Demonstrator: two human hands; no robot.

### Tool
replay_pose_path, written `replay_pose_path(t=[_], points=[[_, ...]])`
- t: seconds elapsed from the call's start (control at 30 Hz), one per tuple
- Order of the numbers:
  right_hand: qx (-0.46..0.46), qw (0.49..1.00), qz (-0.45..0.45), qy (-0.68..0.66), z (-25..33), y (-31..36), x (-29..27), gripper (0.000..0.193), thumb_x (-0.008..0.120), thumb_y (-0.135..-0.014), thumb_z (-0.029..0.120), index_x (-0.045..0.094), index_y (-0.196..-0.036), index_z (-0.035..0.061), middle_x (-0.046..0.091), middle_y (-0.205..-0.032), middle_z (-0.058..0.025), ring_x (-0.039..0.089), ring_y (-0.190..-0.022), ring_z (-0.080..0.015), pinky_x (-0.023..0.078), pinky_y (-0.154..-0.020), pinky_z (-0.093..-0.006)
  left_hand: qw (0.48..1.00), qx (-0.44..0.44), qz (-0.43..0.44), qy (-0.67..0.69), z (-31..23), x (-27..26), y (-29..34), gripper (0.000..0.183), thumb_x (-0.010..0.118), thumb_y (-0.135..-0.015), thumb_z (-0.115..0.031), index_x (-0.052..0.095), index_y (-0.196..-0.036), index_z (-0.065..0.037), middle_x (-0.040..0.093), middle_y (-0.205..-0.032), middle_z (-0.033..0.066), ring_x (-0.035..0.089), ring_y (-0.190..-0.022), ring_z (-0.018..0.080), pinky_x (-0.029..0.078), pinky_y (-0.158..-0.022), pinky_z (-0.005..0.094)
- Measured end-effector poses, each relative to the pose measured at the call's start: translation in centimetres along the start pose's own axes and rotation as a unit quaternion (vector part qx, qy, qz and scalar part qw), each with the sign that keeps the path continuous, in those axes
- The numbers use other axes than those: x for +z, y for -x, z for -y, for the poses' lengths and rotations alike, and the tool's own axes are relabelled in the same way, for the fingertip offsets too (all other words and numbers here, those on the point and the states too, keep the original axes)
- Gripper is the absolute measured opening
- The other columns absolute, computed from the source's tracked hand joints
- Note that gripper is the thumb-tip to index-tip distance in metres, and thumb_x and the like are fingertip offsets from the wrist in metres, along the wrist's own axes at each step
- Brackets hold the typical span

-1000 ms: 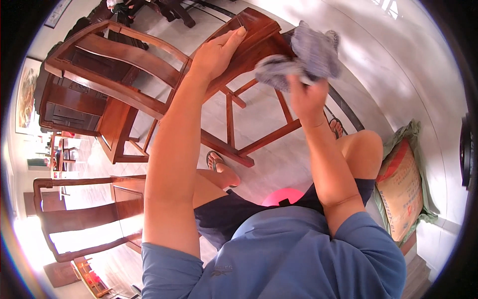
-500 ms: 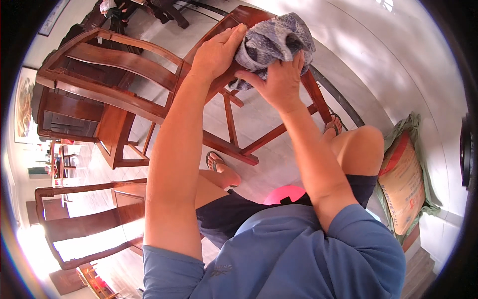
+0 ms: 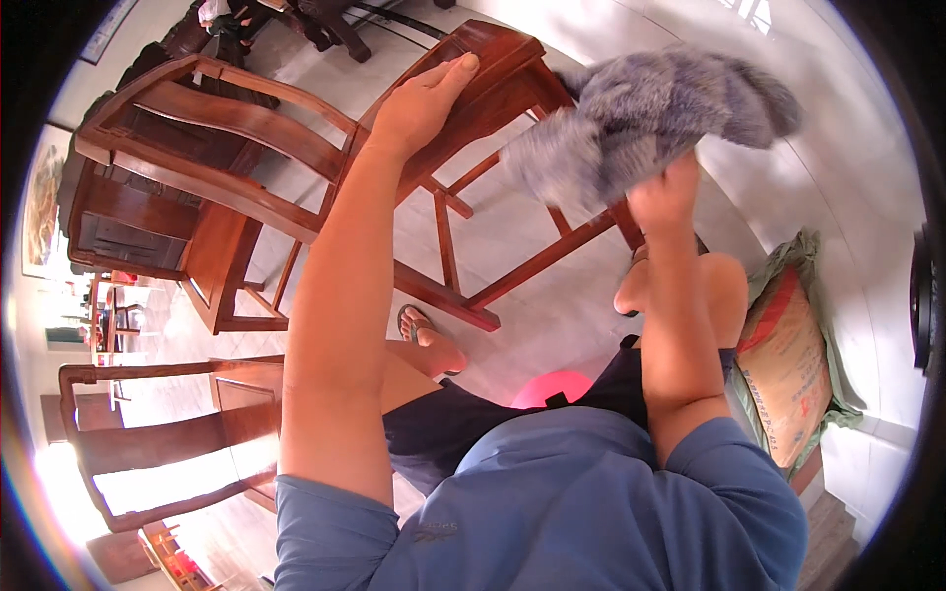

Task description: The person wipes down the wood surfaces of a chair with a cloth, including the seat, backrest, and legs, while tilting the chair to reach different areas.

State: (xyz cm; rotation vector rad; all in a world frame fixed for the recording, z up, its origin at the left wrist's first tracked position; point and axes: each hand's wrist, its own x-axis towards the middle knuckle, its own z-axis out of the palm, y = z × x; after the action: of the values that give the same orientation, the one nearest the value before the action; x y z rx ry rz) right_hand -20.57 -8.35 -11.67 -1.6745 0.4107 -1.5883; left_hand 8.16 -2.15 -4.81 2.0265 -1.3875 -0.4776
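Observation:
My right hand (image 3: pixel 666 197) is closed on a bunched grey-blue patterned cloth (image 3: pixel 650 118), which is smeared by motion. The cloth hangs in the air to the right of a reddish-brown wooden chair (image 3: pixel 498 74), partly covering a leg. My left hand (image 3: pixel 426 110) holds the edge of that chair's seat, its thumb lying along the wood. Some of the left fingers are hidden behind the hand. The chair's curved backrest (image 3: pixel 232 123) extends to the left, and its legs and crossbars (image 3: pixel 542 261) show below the seat.
More wooden chairs stand at left, one (image 3: pixel 163 424) near me and another (image 3: pixel 212 256) beyond. A tan sack (image 3: pixel 788 369) in green wrapping leans by the white wall at right. Something pink (image 3: pixel 552 387) shows between my legs. Dark furniture (image 3: pixel 340 30) is at the back.
My right hand has lifted the cloth off the chair seat and swung it to the right, where it spreads out. My left hand stays on the seat, shifted slightly.

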Motion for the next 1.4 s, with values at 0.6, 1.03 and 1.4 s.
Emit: replay_pose_path(t=[0.6, 1.03, 1.4], points=[[0.332, 0.624, -0.065, -0.705, 0.3, 8.0, 12.5, 0.047, 0.039, -0.112, 0.044, 0.053, -0.142, 0.0105, 0.063, -0.132, -0.0093, 0.063, -0.120, -0.0217, 0.054, -0.104, -0.0394, 0.996, 0.005, 0.044, 0.074, -1.3, -0.4, 0.9, 0.074, 0.045, -0.099, -0.073, 0.059, -0.150, -0.020, 0.058, -0.150, 0.0138, 0.052, -0.139, 0.0269, 0.033, -0.117, 0.0336], [0.545, 0.547, -0.017, -0.635, 1.3, 13.4, 17.1, 0.032, 0.045, -0.110, 0.037, 0.063, -0.122, 0.0136, 0.067, -0.107, -0.0023, 0.067, -0.094, -0.0166, 0.057, -0.086, -0.0334, 0.997, 0.012, 0.068, 0.038, -1.2, 0.2, -0.2, 0.076, 0.040, -0.100, -0.074, 0.055, -0.153, -0.022, 0.056, -0.152, 0.0137, 0.050, -0.141, 0.0257, 0.030, -0.119, 0.0349], [0.558, 0.503, 0.089, -0.654, 0.4, 13.1, 22.1, 0.023, 0.065, -0.101, 0.029, 0.072, -0.108, 0.0086, 0.074, -0.095, -0.0060, 0.070, -0.076, -0.0152, 0.058, -0.070, -0.0296, 0.998, 0.025, 0.063, 0.008, -0.9, 0.6, -1.0, 0.082, 0.038, -0.100, -0.073, 0.054, -0.152, -0.011, 0.050, -0.158, 0.0139, 0.043, -0.148, 0.0286, 0.029, -0.120, 0.0331]])
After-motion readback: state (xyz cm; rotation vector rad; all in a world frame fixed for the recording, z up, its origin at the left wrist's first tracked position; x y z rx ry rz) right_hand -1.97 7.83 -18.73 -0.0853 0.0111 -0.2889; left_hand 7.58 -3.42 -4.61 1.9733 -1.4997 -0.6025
